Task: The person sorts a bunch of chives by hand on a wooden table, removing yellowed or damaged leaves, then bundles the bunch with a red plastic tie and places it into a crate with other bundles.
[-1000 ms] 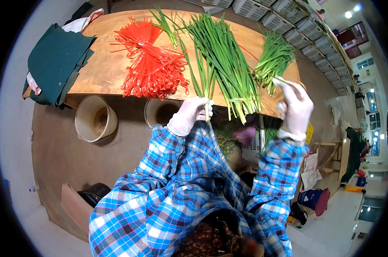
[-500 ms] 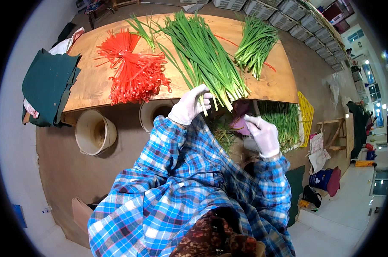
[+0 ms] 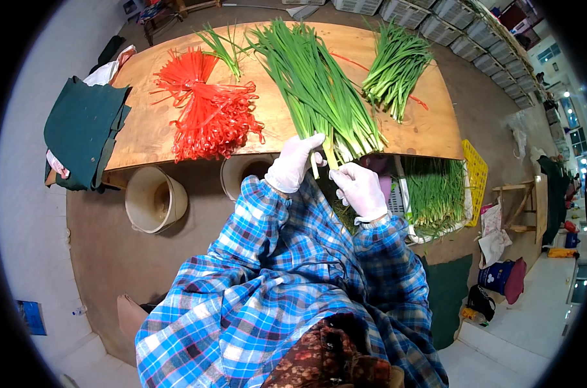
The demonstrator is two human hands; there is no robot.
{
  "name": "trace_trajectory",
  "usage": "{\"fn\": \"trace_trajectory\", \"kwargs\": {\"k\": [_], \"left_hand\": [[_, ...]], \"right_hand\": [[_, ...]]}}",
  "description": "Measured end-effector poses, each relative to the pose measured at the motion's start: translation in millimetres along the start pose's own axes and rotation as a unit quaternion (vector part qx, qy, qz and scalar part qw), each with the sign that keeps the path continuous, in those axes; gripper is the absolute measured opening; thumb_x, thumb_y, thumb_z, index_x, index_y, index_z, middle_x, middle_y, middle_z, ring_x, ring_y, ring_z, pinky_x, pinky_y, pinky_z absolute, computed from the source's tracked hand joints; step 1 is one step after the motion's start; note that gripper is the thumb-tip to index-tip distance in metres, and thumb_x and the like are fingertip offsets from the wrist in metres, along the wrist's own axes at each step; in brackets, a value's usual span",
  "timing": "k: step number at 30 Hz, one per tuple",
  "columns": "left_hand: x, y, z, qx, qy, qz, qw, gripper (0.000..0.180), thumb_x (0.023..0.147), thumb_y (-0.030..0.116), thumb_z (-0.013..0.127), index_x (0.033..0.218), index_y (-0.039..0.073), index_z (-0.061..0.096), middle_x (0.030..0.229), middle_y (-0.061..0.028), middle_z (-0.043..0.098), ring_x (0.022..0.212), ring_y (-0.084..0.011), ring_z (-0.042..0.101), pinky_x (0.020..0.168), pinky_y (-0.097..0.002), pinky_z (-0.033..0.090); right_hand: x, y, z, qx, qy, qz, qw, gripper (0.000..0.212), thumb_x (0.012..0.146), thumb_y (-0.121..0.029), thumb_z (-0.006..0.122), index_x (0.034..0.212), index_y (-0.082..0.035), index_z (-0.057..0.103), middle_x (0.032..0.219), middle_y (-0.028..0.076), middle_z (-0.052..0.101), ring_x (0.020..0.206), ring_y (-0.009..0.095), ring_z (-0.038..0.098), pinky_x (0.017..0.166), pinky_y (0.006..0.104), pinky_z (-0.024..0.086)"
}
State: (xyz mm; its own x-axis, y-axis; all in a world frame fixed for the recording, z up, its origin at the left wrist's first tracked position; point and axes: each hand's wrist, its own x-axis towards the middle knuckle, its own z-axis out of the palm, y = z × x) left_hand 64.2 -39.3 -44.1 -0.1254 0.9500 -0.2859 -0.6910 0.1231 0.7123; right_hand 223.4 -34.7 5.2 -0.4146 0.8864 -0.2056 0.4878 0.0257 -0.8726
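Note:
White gloves cover both of my hands. At the table's near edge my left hand [image 3: 293, 163] is closed around a few garlic chives, whose pale stem ends poke out below the fingers. My right hand [image 3: 360, 191] pinches the lower end of a yellowish chive leaf [image 3: 330, 154] just beside it. A big loose pile of garlic chives [image 3: 322, 90] lies on the wooden table [image 3: 277, 119] in front of me, stems toward me. To its right rests a smaller bunch of chives [image 3: 397, 71]. A heap of red plastic ties [image 3: 212, 110] lies on the left.
Below the table's edge at right stands a white crate of chives [image 3: 436, 194], beside a yellow crate [image 3: 476, 173]. Two pale buckets stand under the left side, one a white bucket [image 3: 154, 199]. Dark green cloth [image 3: 80, 132] hangs over the left table end. Grey crates [image 3: 465, 46] are stacked far right.
My right hand has moved left and up, from over the floor to beside my left hand, and now pinches a yellowish leaf. The left hand keeps its hold. The view has shifted slightly.

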Motion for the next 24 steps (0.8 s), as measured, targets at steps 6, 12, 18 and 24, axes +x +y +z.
{"fn": "trace_trajectory", "kwargs": {"k": [6,12,18,24], "left_hand": [[-5,8,0,0.07,0.005,0.033,0.997,0.012,0.083,0.009,0.056,0.091,0.001,0.057,0.072,-0.0026,0.056,0.05,-0.0089,0.048,0.045,-0.0205,0.041],[-7,8,-1,0.124,0.017,0.062,0.99,0.014,0.081,0.008,0.058,0.092,-0.001,0.058,0.074,-0.0035,0.059,0.051,-0.0094,0.05,0.046,-0.0202,0.041],[-6,4,-8,0.121,0.013,0.068,0.99,0.014,0.079,0.004,0.057,0.092,-0.002,0.059,0.074,-0.005,0.06,0.053,-0.0101,0.052,0.047,-0.0207,0.041],[-9,2,-8,0.113,0.044,0.065,0.99,0.012,0.08,0.003,0.055,0.09,-0.001,0.058,0.073,-0.0041,0.058,0.052,-0.01,0.05,0.047,-0.0213,0.04]], "right_hand": [[13,-11,3,0.064,0.041,0.051,0.996,0.033,0.08,-0.024,0.062,0.105,-0.002,0.061,0.068,0.007,0.061,0.055,0.01,0.056,0.045,0.0231,0.044],[42,15,38,0.011,0.162,-0.053,0.985,0.031,0.078,-0.024,0.064,0.103,-0.006,0.062,0.072,0.011,0.064,0.064,0.018,0.064,0.054,0.0273,0.048],[45,14,47,0.12,0.148,-0.056,0.98,0.019,0.076,-0.012,0.066,0.087,0.003,0.061,0.078,0.01,0.064,0.068,0.014,0.06,0.062,0.0265,0.047],[39,11,42,0.343,0.17,-0.037,0.923,0.011,0.082,-0.007,0.058,0.087,0.003,0.057,0.076,0.009,0.063,0.067,0.015,0.06,0.061,0.0257,0.047]]}}
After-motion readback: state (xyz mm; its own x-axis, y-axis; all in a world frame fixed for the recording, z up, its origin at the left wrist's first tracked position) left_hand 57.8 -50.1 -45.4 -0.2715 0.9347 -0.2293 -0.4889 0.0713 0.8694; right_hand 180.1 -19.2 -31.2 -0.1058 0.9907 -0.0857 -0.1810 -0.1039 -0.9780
